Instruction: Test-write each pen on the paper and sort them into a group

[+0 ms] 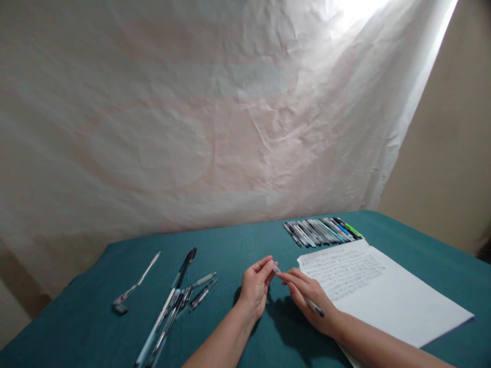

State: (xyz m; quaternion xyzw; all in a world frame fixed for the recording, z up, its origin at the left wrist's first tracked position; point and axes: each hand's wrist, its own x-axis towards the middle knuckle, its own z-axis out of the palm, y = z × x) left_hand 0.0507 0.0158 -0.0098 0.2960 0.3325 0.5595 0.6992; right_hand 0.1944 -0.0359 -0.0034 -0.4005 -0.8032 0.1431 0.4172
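Observation:
Above the cloth, in the middle of the view, both my hands meet over a slim pen [315,305]. My right hand [309,296] is closed around its barrel, and a dark end sticks out below the fingers. My left hand [255,286] pinches the pale, clear-looking other end of the pen between thumb and fingers. Whether that end is a separate cap, I cannot tell. Just right of my hands lies a sheet of paper [399,301] with lines of handwriting on its upper left part; my right forearm crosses its lower edge.
A teal cloth [238,245] covers the table. Many pens [322,232] lie in a row at the back right. A loose pile of pens [169,312] sits left of my hands. Farther left is a thin white strip [148,268] beside a small dark object [120,308]. A pale sheet hangs behind.

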